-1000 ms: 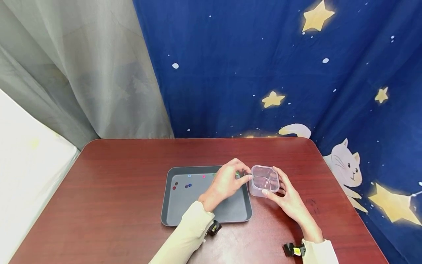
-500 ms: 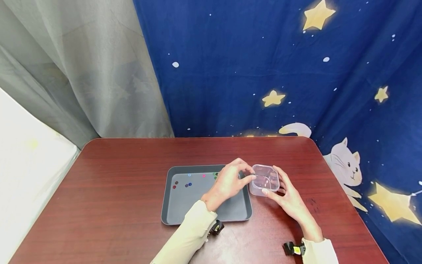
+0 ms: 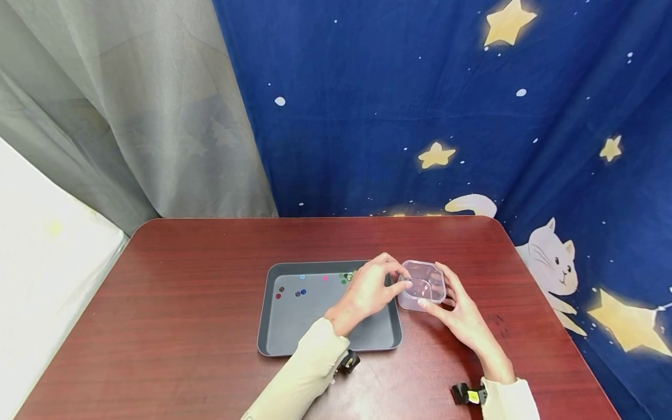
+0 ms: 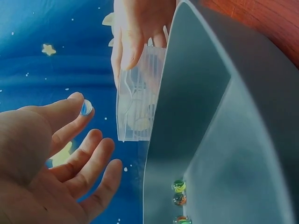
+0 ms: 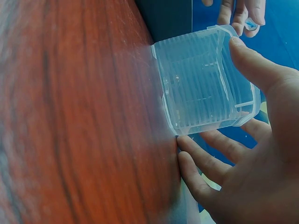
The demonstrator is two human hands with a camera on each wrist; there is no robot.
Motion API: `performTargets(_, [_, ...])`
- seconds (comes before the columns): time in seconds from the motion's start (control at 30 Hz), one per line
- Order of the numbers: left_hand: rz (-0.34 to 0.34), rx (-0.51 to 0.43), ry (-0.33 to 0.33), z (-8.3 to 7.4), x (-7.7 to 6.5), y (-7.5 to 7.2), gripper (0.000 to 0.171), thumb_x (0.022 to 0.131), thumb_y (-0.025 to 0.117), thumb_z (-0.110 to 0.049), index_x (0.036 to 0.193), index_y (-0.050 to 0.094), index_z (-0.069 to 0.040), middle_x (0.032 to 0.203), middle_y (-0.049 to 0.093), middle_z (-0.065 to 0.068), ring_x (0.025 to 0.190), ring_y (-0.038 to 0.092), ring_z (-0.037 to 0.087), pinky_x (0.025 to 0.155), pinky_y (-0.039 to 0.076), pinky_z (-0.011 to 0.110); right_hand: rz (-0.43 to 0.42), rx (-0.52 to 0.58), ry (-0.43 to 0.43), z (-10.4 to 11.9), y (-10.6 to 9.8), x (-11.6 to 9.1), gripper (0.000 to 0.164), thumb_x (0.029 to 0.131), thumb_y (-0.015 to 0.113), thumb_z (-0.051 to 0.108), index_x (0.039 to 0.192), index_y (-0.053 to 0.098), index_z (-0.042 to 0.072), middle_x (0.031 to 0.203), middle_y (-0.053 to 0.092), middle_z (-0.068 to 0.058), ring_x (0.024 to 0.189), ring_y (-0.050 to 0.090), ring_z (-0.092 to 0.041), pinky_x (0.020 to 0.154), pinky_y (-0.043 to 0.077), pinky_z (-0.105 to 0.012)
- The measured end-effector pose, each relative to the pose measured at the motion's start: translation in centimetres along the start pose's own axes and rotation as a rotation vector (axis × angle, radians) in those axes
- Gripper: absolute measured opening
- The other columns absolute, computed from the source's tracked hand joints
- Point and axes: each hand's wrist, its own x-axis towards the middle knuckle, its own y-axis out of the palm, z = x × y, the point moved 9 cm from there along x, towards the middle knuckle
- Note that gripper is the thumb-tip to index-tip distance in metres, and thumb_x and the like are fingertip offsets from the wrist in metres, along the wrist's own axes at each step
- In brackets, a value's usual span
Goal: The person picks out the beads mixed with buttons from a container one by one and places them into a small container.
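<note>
My left hand (image 3: pixel 370 287) pinches a clear glass marble with a blue-and-white swirl (image 4: pixel 87 107) between thumb and index fingertip. Its other fingers are spread and loosely bent. The fingertips stand just over the left rim of a clear plastic box (image 3: pixel 413 303), which is open at the top and ribbed along its walls. Around the box's right side curl the fingers of my right hand (image 3: pixel 461 315), thumb on the near rim. In the right wrist view the box (image 5: pixel 196 86) rests on the table. A small pale shape shows on its bottom.
A dark grey tray (image 3: pixel 294 335) lies left of the box, under my left forearm. Several marbles lie in its far part, among them a red one (image 3: pixel 278 296), a blue one (image 3: pixel 303 291) and a green one (image 3: pixel 343 282). A curtain hangs behind the table (image 3: pixel 173 303).
My left hand has moved slightly to the right with the marble, from beside the box's left rim to over it. More of the green marbles in the tray show. The right hand keeps its hold.
</note>
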Motion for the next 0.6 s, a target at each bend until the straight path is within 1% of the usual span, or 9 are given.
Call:
performTargets(0.13, [0.011,0.015,-0.006,0.0,0.0,0.2,0.008,0.095,0.077,-0.033,0.101,0.077,-0.027,0.106,0.069,-0.002,0.092,0.068,0.017,0.075,0.046,0.019,0.001,0.003,-0.005,0.0,0.1,0.0,0.091,0.094,0.079,0.029,0.165,0.022,0.028,0.157,0.045,-0.016,0.129,0.060,-0.034,0.094,0.047,-0.010])
performTargets(0.27, [0.019,0.010,-0.012,0.1,0.0,0.6,0.009,0.095,0.077,-0.033,0.101,0.077,-0.027,0.105,0.068,-0.001,0.090,0.068,0.019,0.071,0.044,0.018,0.001,-0.001,-0.008,0.0,0.0,0.0,0.091,0.094,0.079,0.029,0.165,0.022,0.029,0.157,0.045,-0.016,0.129,0.061,-0.034,0.094,0.047,-0.010])
performTargets(0.37, [0.023,0.021,-0.009,0.1,0.0,0.9,0.008,0.095,0.077,-0.034,0.101,0.078,-0.028,0.103,0.067,-0.001,0.088,0.067,0.019,0.069,0.042,0.017,0.000,-0.003,-0.008,0.0,0.0,0.0,0.090,0.094,0.079,0.029,0.165,0.022,0.030,0.158,0.045,-0.016,0.129,0.061,-0.034,0.094,0.047,-0.010])
performTargets(0.6, [0.050,0.059,0.001,0.0,-0.2,1.4,0.012,0.095,0.077,-0.034,0.104,0.079,-0.027,0.101,0.066,-0.001,0.086,0.065,0.013,0.067,0.041,0.015,0.002,-0.007,0.000,0.0,0.0,-0.1,0.090,0.094,0.079,0.030,0.165,0.022,0.031,0.157,0.046,-0.016,0.129,0.061,-0.034,0.095,0.048,-0.012])
